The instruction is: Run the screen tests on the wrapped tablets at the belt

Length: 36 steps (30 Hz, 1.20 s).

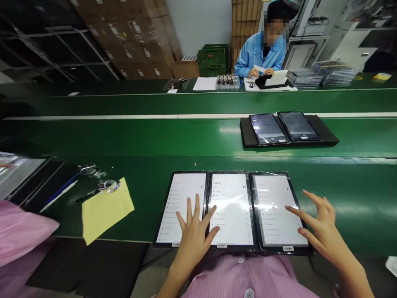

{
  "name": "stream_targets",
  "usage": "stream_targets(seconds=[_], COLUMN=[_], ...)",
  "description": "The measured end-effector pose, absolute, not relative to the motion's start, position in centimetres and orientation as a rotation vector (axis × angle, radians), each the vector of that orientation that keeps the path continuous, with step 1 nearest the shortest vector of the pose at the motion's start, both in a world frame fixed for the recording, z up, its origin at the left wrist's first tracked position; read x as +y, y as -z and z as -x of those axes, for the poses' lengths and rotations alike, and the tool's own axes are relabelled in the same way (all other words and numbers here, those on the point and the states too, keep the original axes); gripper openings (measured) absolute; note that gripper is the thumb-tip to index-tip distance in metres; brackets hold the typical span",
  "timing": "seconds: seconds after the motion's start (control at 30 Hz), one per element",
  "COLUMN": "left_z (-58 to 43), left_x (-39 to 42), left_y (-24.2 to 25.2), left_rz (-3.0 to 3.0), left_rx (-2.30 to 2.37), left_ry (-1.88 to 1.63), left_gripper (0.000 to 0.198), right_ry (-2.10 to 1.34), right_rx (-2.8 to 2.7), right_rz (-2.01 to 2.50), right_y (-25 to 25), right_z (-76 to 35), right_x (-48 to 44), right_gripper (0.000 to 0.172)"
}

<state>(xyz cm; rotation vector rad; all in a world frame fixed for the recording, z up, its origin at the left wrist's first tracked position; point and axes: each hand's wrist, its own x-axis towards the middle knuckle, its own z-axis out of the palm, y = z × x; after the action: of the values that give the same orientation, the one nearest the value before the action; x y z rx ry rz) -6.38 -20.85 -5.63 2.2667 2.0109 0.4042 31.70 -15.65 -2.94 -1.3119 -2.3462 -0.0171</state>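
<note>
Three lit tablets lie side by side at the front edge of the green bench: a left tablet (169,223), a middle tablet (233,219) and a right tablet (273,231). Their screens show white list pages; the middle one is headed "Internet". My left hand (195,229) is spread over the left and middle tablets, fingers apart and holding nothing. Over the right edge of the right tablet is my right hand (322,225), its fingers apart and its index finger at the screen. I cannot tell whether either hand touches the glass.
A black tray (325,134) with two dark tablets (285,128) stands on the green belt ahead. Yellow paper (108,211) lies at left near a pen (60,188) and shiny metal pieces. A pink sleeve (25,231) is at far left. Across the bench sits a person in blue (248,51).
</note>
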Motion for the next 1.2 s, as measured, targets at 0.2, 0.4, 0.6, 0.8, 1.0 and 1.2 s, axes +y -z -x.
stream_targets(seconds=[0.2,0.4,0.6,0.8,1.0,1.2], left_z=[8.0,10.6,9.3,8.1,7.2,10.4], left_x=[-20.7,-20.7,-21.2,-21.1,-21.2,-22.0], left_y=[5.1,5.9,5.2,4.5,4.4,4.9], left_rz=[-2.048,-1.96,-2.395,-2.564,-2.606,-2.34], left_rx=[2.369,2.494,2.057,1.844,1.825,2.184], left_ry=[-0.393,-0.447,-0.77,-0.863,-0.691,-0.899], left_gripper=[0.069,0.074,0.047,0.026,0.035,0.03], right_ry=[0.087,0.058,0.009,-0.02,0.055,0.065], right_rx=[-2.225,-2.241,-2.475,-2.535,-2.486,-2.398], right_rz=[1.309,1.322,1.228,1.156,1.142,1.252], right_y=[2.7,3.3,3.7,3.8,4.0,3.9], right_z=[-31.9,-30.2,-27.7,-26.6,-27.5,-28.7], right_x=[-15.6,-14.8,-14.7,-15.5,-15.6,-15.7], right_gripper=[0.05,0.045,0.041,0.048,0.047,0.043])
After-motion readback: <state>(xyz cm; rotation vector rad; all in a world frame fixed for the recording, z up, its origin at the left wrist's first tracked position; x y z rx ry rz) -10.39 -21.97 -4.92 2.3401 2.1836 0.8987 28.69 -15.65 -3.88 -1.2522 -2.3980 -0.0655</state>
